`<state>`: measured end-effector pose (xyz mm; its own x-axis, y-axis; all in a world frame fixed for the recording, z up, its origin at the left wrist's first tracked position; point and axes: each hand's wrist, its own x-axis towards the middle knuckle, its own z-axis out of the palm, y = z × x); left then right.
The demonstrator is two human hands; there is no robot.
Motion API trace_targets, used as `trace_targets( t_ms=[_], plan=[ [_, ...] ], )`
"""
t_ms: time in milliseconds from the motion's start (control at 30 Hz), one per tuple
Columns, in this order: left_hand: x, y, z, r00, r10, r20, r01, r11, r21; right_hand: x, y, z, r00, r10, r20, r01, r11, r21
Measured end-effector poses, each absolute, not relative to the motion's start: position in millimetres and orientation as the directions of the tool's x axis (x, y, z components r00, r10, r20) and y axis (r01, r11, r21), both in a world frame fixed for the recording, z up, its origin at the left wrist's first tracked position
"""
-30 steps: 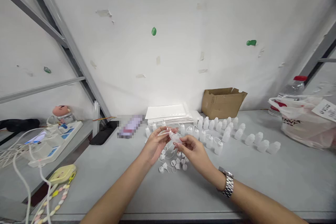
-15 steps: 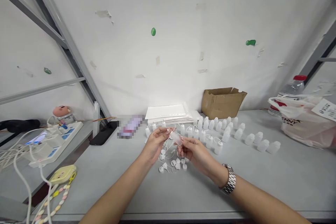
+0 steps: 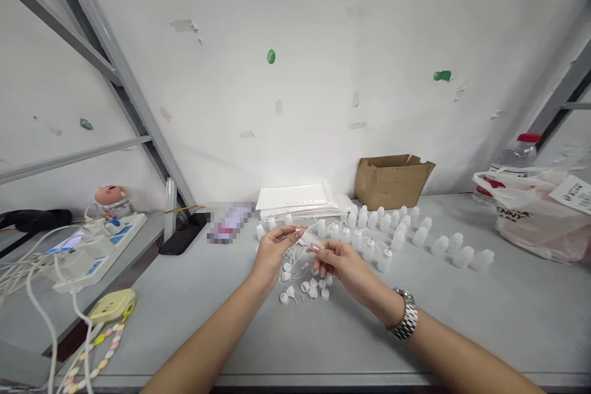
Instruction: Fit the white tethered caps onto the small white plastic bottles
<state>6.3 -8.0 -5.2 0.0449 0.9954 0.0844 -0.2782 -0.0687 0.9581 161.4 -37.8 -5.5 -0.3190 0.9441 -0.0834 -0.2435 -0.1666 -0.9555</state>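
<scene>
Head view, both hands raised just over the table (image 3: 462,320) at frame centre. Small bottle (image 3: 308,238), translucent, is bridged between them. Long axis runs roughly 10 o'clock to 4 o'clock, tilted, not upright. Left hand (image 3: 271,251) sits at the bottle's 9 o'clock, thumb and forefinger pinched shut on its upper-left end; whether a cap is under those fingertips is too small to tell. Right hand (image 3: 344,263) sits at the bottle's 4 o'clock, fingers closed round the lower-right end of the body, wristwatch (image 3: 406,322) on that wrist. Both hands touch the bottle, neither clearly nearer.

Loose caps (image 3: 307,286) lie on the table directly under the hands, at 6 o'clock. Standing bottles (image 3: 397,231) are in rows at 2 o'clock of the hands, apart from them. Cardboard box (image 3: 391,180) is behind those at 1 o'clock, stack of white sheets (image 3: 298,200) at 12. Plastic bag (image 3: 535,215) far at 3 o'clock, power strip (image 3: 96,246) far at 9.
</scene>
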Motion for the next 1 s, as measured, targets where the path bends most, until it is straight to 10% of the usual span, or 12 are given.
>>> trace_targets(
  t_ms=[167, 467, 767, 1000],
  plan=[
    [4.0, -8.4, -0.9, 0.107, 0.986, 0.126, -0.276, -0.092, 0.957, 164.8, -36.4, -3.5, -0.508, 0.845, -0.170, -0.308, -0.362, -0.880],
    [3.4, -6.4, -4.1, 0.098, 0.990, 0.105, -0.272, -0.075, 0.959, 159.5, -37.3, -6.4, -0.233, 0.971, -0.048, -0.198, -0.096, -0.975],
    [2.2, -9.0, 1.8, 0.102, 0.982, 0.159, -0.253, -0.129, 0.959, 159.5, -40.7, -5.1, -0.396, 0.916, -0.057, -0.261, -0.172, -0.950],
    [5.2, -11.7, 2.2, 0.099, 0.982, 0.162, -0.146, -0.146, 0.978, 158.1, -38.5, -11.0, -0.200, 0.965, 0.172, 0.061, 0.188, -0.980]
  ],
)
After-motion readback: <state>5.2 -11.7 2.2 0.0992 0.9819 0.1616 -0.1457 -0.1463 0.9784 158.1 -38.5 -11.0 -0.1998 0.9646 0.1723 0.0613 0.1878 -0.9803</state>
